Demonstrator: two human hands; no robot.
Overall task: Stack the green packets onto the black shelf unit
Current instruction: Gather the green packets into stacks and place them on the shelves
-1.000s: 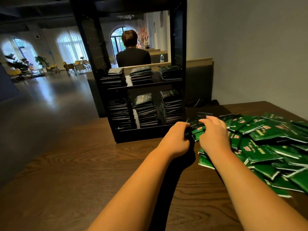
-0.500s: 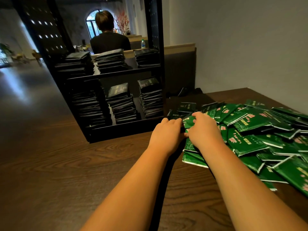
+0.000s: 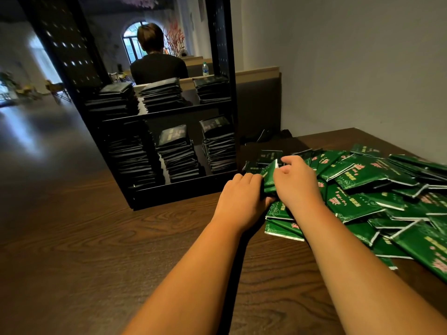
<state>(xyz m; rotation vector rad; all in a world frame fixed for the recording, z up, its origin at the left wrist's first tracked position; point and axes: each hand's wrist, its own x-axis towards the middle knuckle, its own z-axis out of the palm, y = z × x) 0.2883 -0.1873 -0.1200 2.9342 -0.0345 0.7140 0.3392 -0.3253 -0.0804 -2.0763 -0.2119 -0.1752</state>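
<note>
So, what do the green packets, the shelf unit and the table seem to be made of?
Green packets: probably glossy plastic film or foil, since they shine and show crimped pale edges. Shelf unit: likely black painted metal, with side panels punched with small holes. Table: dark wood or wood-look laminate, with clear grain and a soft sheen.

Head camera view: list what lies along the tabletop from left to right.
Bare dark wood-grain table → black metal shelf unit holding stacked packets → left hand → small bundle of green packets pinched between both hands → right hand → loose heap of green foil packets.
</note>
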